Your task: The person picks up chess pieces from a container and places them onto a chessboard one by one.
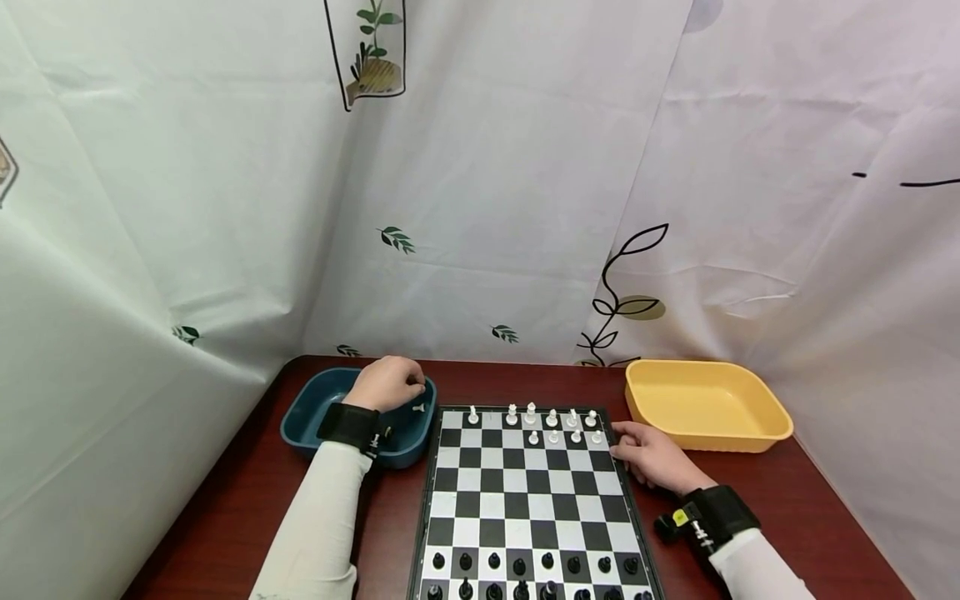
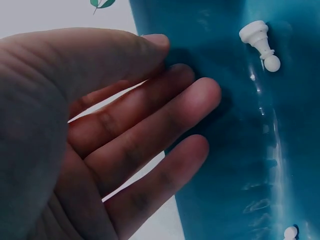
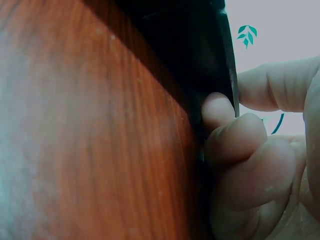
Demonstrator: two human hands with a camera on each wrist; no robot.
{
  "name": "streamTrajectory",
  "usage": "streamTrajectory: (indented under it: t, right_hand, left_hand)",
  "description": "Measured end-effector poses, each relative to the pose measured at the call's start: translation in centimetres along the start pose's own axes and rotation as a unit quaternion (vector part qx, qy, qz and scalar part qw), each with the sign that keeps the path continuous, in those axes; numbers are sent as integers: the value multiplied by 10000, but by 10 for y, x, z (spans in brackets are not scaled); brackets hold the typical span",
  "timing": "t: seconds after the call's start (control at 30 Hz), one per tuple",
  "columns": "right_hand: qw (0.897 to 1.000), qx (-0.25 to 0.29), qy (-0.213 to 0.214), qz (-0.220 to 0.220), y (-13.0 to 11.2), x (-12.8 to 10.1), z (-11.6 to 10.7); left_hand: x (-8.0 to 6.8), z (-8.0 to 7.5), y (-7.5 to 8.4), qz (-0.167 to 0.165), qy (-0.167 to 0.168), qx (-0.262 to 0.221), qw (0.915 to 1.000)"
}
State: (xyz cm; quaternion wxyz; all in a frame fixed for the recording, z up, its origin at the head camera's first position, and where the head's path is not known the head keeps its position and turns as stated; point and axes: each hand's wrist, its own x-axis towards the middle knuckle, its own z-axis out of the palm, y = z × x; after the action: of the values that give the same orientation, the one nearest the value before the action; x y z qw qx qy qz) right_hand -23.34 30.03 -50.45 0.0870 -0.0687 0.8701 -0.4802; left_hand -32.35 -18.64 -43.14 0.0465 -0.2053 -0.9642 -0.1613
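My left hand (image 1: 386,383) hovers over the blue bin (image 1: 300,398), fingers loosely extended and no piece visible between them. A white pawn (image 2: 259,42) lies on its side in the bin, beyond the fingertips; part of another white piece (image 2: 290,233) shows at the lower edge of the left wrist view. My right hand (image 1: 656,457) grips the right rim of the chessboard (image 1: 517,504), thumb on top and fingers curled against the side and underside. Several white pieces (image 1: 531,414) stand on the board's two far rows, toward the right.
Two rows of black pieces (image 1: 519,567) stand along the board's near side. A yellow bin (image 1: 708,442) sits at the back right of the dark red table (image 1: 795,517). A white patterned curtain (image 1: 510,208) hangs behind and beside the table.
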Motion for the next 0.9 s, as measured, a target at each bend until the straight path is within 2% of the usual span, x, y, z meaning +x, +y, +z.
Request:
streamTrajectory:
  t: [0.47,0.9]
  right_hand:
    - [10000,-73,-3,-40,-2,2,-2]
    - [10000,15,-20,-47,-1,1,-1]
  left_hand:
    - [2,3,6,-96,-294,86,9995]
    - [5,13,8,-570,-912,30,9942]
